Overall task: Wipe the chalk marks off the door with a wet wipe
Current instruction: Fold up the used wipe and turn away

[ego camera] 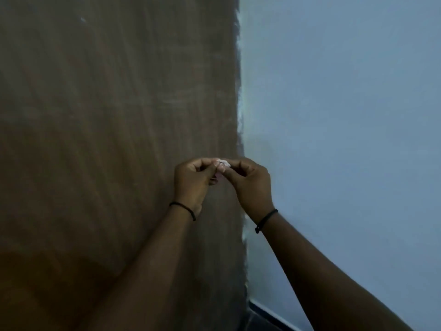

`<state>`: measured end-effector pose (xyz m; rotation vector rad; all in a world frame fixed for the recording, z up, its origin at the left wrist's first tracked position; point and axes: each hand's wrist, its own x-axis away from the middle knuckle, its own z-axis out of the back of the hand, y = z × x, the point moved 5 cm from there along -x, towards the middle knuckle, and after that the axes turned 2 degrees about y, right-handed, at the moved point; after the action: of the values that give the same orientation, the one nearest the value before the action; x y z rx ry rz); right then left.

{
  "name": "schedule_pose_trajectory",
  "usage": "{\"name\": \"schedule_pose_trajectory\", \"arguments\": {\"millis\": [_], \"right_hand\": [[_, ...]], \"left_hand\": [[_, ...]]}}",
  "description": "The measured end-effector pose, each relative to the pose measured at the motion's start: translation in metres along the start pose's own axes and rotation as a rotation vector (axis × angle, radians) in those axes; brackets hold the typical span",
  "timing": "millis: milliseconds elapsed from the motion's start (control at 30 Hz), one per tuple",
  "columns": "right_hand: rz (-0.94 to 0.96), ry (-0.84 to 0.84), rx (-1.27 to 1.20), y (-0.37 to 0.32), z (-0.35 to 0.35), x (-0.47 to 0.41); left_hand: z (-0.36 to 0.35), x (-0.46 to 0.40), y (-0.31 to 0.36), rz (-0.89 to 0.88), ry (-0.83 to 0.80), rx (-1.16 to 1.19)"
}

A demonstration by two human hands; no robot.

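Left hand (pixel 191 180) and right hand (pixel 253 185) both pinch a small white wet wipe (pixel 223 163) before the brown door (pixel 107 115).

Indoor room, likely home. Brown wooden door (pixel 114 139) fills left side, grain visible, faint pale smears across it. Pale blue painted wall (pixel 346 115) at right, meeting door at rough, uneven paint edge. Dark skirting (pixel 269 315) along wall base, dark floor (pixel 256 323) below. Dim light; no furniture in view.
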<state>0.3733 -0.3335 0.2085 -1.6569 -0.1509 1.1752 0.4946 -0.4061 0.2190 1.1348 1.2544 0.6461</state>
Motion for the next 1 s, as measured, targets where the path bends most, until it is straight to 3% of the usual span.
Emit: {"name": "schedule_pose_trajectory", "arguments": {"millis": [133, 233, 367, 500, 700, 1000], "right_hand": [[-0.186, 0.158, -0.035, 0.038, 0.056, 0.03], [-0.277, 0.218, -0.013, 0.066, 0.095, 0.055], [-0.327, 0.202, 0.216, 0.103, 0.145, 0.092], [-0.429, 0.293, 0.354, 0.147, 0.202, 0.134], [-0.619, 0.326, 0.641, 0.226, 0.279, 0.217], [-0.932, 0.501, 0.627, 0.343, 0.354, 0.347]], "left_hand": [[-0.056, 0.027, -0.053, 0.175, -0.25, 0.124], [-0.096, 0.046, -0.088, 0.234, -0.349, 0.153], [-0.146, 0.069, -0.139, 0.314, -0.435, 0.085], [-0.198, 0.107, -0.199, 0.451, -0.586, 0.021], [-0.274, 0.184, -0.296, 0.552, -0.852, -0.189], [-0.332, 0.281, -0.419, 0.529, -1.092, -0.592]]}}
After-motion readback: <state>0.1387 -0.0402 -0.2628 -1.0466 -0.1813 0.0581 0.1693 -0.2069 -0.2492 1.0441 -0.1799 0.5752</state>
